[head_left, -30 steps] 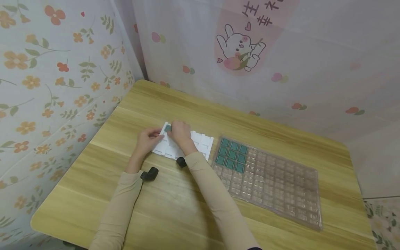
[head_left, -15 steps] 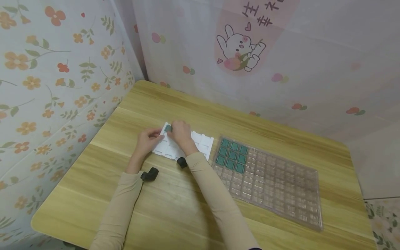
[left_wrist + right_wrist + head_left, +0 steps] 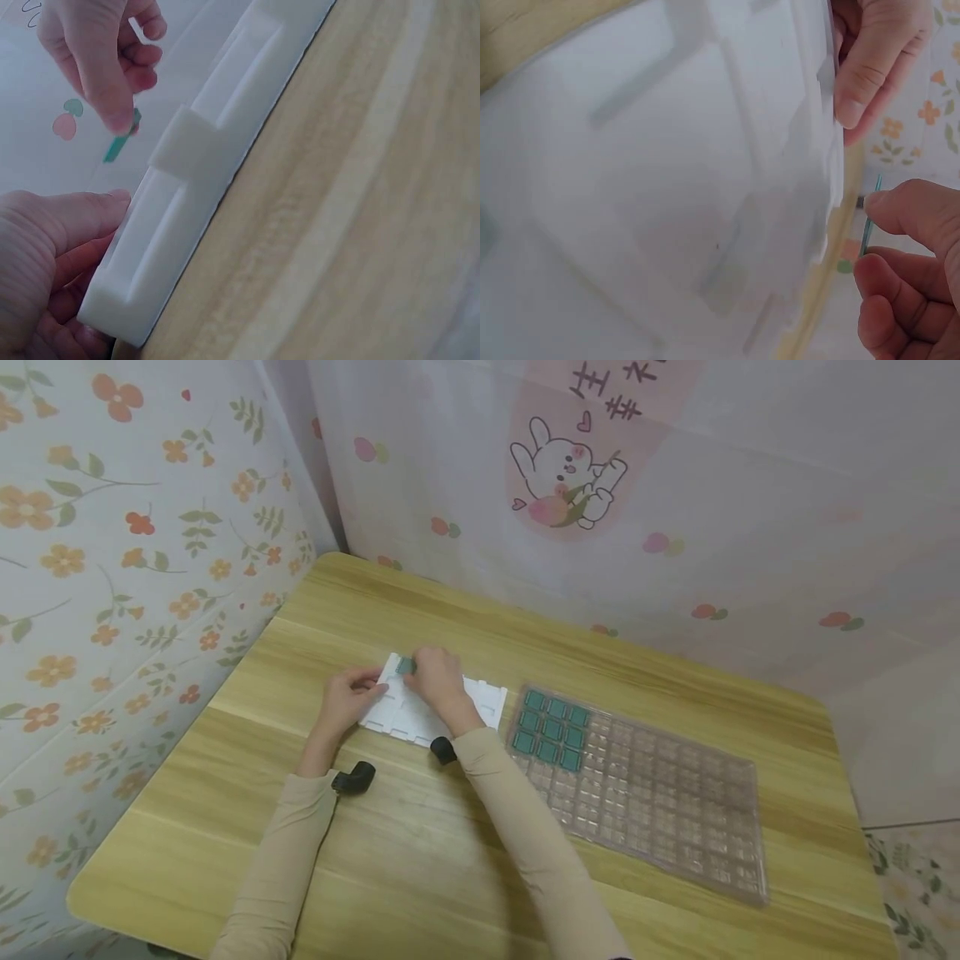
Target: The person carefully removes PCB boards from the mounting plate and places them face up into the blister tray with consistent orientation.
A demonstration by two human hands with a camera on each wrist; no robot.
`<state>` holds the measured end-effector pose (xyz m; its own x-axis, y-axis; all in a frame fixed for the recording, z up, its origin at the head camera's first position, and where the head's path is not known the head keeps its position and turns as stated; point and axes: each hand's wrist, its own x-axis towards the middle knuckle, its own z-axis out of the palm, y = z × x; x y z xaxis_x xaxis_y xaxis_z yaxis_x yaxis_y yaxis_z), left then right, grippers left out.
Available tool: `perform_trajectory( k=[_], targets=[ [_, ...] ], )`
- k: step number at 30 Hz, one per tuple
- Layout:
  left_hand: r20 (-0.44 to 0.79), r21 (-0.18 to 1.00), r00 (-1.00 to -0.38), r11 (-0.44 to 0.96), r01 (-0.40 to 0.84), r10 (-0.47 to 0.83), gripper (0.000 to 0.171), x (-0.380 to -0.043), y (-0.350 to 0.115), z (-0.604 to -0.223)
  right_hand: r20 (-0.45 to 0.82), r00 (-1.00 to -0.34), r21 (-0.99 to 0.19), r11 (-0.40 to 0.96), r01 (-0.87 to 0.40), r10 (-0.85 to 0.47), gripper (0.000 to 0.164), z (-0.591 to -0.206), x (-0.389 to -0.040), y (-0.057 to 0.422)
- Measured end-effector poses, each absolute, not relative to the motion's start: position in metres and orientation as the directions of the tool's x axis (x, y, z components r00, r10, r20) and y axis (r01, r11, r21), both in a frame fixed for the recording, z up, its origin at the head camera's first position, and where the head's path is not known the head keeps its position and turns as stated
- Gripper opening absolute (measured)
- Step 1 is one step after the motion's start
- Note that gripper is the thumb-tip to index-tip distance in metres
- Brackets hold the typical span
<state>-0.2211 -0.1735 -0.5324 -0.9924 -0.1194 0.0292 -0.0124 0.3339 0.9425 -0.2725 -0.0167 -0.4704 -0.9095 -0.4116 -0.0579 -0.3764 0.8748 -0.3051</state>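
Note:
A white plastic tray point(image 3: 408, 714) with shallow recesses lies on the table. At its left end my left hand point(image 3: 348, 697) grips the edge; in the left wrist view the thumb lies against the tray's side wall point(image 3: 124, 300) with the fingers curled behind. My right hand point(image 3: 441, 681) is over the tray's far left part and pinches a thin green square chip point(image 3: 405, 665) between thumb and fingers. The right wrist view shows this chip point(image 3: 871, 217) edge-on, apart from the tray. From the head, the right hand and wrist hide the tray's middle.
Right of the white tray lies a clear plastic blister tray point(image 3: 660, 793) with many pockets; several green chips point(image 3: 551, 729) fill its far left corner. A black wrist camera point(image 3: 355, 778) sits on the left forearm. Patterned curtains point(image 3: 637, 568) border the wooden table point(image 3: 420, 843).
The head view has shifted slightly. My right hand has moved a little right relative to the white tray with the green chip. The left hand keeps its hold on the tray's edge.

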Motion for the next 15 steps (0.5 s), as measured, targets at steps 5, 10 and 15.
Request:
perform_trajectory(
  k=[5,10,15],
  targets=[
    [0.031,0.943,-0.992,0.332,-0.011,-0.121,0.032,-0.221,-0.174,-0.532,-0.025,-0.908,-0.321,0.863,-0.39,-0.419,0.017,-0.467,-0.268,-0.006],
    [0.045,0.943,-0.991,0.332,0.002,-0.124,0.032,-0.22,-0.173,-0.531,0.002,-0.901,-0.338,0.847,-0.41,-0.434,0.019,-0.463,-0.261,0.009],
    [0.055,0.934,-0.989,0.357,0.003,-0.136,0.031,-0.219,-0.172,-0.53,0.01,-0.906,-0.358,0.844,-0.398,-0.423,0.022,-0.461,-0.256,0.026]
  ],
)
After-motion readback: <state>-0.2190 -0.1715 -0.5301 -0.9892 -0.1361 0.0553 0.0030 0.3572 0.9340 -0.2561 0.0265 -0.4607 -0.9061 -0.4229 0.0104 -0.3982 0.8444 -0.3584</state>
